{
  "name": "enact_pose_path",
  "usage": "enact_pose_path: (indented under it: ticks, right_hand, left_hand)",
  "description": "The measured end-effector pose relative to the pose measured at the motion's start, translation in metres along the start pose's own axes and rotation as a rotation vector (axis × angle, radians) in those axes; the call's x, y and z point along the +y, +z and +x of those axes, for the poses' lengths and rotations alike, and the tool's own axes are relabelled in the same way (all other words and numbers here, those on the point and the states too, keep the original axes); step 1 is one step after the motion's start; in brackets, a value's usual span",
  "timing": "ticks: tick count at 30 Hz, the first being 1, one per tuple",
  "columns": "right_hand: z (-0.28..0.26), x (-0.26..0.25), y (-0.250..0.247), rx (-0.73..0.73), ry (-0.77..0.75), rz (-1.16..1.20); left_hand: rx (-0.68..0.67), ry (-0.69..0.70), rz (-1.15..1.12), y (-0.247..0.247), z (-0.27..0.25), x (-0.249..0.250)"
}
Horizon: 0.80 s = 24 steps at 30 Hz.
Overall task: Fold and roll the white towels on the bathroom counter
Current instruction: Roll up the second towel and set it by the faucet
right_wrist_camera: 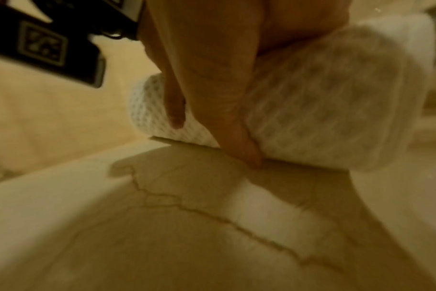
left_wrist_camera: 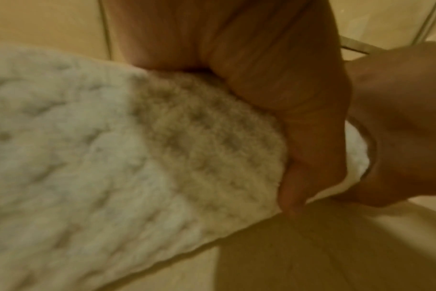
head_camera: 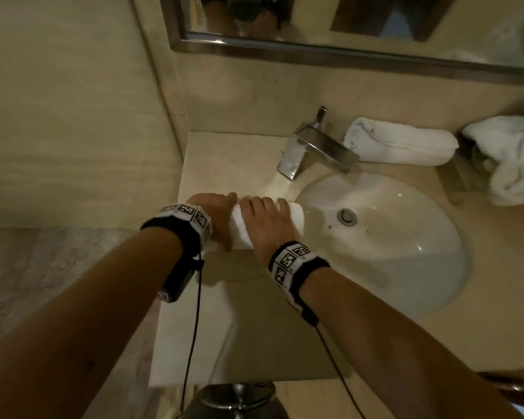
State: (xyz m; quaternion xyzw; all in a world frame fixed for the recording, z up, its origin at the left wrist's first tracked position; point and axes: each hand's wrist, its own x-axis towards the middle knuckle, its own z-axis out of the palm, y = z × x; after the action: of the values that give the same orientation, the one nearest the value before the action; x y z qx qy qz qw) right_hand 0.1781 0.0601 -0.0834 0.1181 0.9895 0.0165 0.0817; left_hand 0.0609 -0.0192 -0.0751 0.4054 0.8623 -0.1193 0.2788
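Observation:
A white towel roll [head_camera: 239, 231] lies on the beige counter [head_camera: 224, 158], just left of the sink. My left hand [head_camera: 217, 216] grips its left part and my right hand [head_camera: 266, 225] its right part, fingers over the top. In the left wrist view my left thumb [left_wrist_camera: 304, 163] curls round the front of the towel roll [left_wrist_camera: 112, 157]. In the right wrist view my right thumb [right_wrist_camera: 239, 141] presses the roll [right_wrist_camera: 324, 110] at the counter. A second rolled white towel [head_camera: 400, 143] lies behind the faucet. A crumpled white towel [head_camera: 511, 158] sits at the far right.
A white oval sink [head_camera: 406, 252] takes up the counter's middle, with a chrome faucet [head_camera: 312, 146] behind it. A framed mirror [head_camera: 315, 52] hangs on the back wall, and a tiled wall stands at the left. A metal-lidded bin [head_camera: 236, 397] stands below the counter's front edge.

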Motion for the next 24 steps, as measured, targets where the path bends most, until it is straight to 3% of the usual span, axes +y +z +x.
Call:
enact_pose_path:
  ticks: [6, 10, 14, 20, 24]
  right_hand:
    - [0.030, 0.015, -0.011, -0.170, -0.060, 0.054]
    - [0.052, 0.024, -0.021, -0.284, -0.044, 0.159]
    - [0.055, 0.023, -0.015, -0.237, -0.040, 0.104]
    - [0.039, 0.010, 0.006, -0.061, 0.031, 0.016]
    - [0.041, 0.009, 0.008, -0.047, 0.018, -0.003]
  left_hand:
    - [0.396, 0.144, 0.126, 0.024, -0.009, -0.004]
    - [0.562, 0.090, 0.162, 0.045, -0.008, -0.008]
    - [0.492, 0.080, 0.166, 0.036, 0.004, -0.011]
    - [0.223, 0.055, 0.104, -0.001, 0.018, -0.010]
    - [0.327, 0.069, 0.134, 0.009, 0.012, -0.010]
